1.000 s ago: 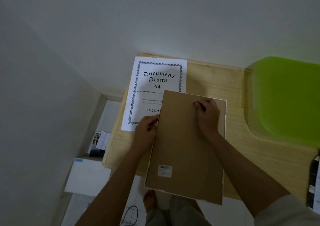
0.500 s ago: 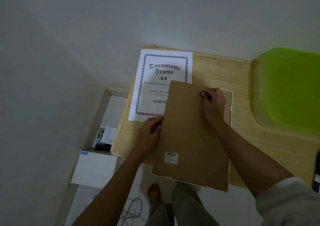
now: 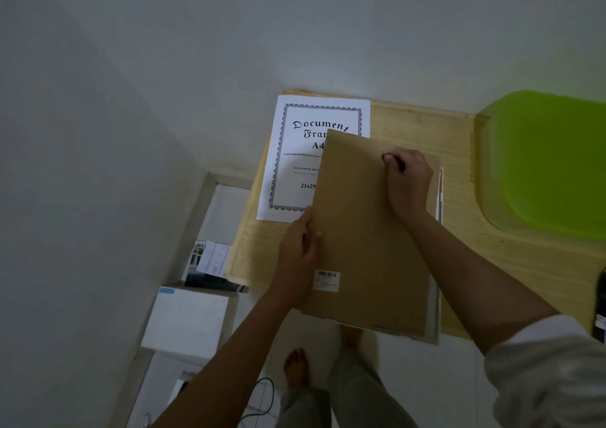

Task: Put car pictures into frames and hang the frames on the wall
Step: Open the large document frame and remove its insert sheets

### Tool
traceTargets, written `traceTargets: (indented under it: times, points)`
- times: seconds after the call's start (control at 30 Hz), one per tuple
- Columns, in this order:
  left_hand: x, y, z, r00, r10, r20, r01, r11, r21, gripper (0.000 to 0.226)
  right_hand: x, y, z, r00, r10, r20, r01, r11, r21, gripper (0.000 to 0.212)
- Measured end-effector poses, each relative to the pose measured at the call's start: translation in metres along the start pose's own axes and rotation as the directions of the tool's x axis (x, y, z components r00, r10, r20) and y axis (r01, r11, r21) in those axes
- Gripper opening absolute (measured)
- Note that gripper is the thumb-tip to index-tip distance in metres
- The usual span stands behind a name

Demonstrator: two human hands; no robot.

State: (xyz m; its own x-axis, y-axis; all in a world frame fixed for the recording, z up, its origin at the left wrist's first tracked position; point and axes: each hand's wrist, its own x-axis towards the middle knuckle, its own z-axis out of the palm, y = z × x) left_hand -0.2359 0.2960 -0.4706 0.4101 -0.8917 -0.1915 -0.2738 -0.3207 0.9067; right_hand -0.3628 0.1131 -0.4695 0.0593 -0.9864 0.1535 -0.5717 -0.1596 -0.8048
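We find the brown cardboard backing board farther up-left than before, covering more of the white printed insert sheet.
The left hand pinches its left edge and the right hand pinches near its top with curled fingers. The thin white frame peeks out beneath on the right, on the pale wooden table.

Your backing board is plain brown with a white barcode sticker. The sheet at upper centre is white, black lettering inside an ornamental black border; the table is pale woodgrain.
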Motion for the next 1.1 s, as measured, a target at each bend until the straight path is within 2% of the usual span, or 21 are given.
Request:
traceTargets:
  times: [0.23,0.4,0.47,0.67,0.9,1.1]
  points:
    - [-0.005,0.017,-0.024,0.994,0.048,-0.096,-0.056,0.996,-0.074,0.038,-0.021,-0.027,-0.018,0.997,-0.033,-0.076,0.037,0.998,0.049,0.017]
    - [-0.016,0.017,-0.044,0.988,0.019,-0.150,-0.045,0.985,-0.169,0.038,-0.067,-0.026,-0.049,0.988,0.072,-0.133,-0.071,0.997,0.010,0.027]
    - [-0.024,0.014,-0.045,0.990,-0.014,-0.141,-0.015,0.980,-0.199,0.039,-0.093,-0.023,-0.062,0.978,0.150,-0.143,-0.145,0.988,0.047,0.033]
    - [-0.059,0.009,-0.017,0.999,-0.046,0.006,0.046,0.982,-0.184,0.038,-0.163,-0.010,-0.104,0.931,0.361,-0.059,-0.349,0.925,0.150,0.045]
    - [-0.103,0.014,0.056,0.974,-0.049,0.219,0.075,0.991,-0.112,0.044,-0.218,0.043,-0.171,0.828,0.543,-0.136,-0.519,0.836,0.180,0.050]
    - [-0.127,0.026,0.127,0.932,-0.078,0.353,0.091,0.996,-0.018,0.044,-0.234,0.091,-0.234,0.790,0.589,-0.169,-0.576,0.808,0.122,0.048]
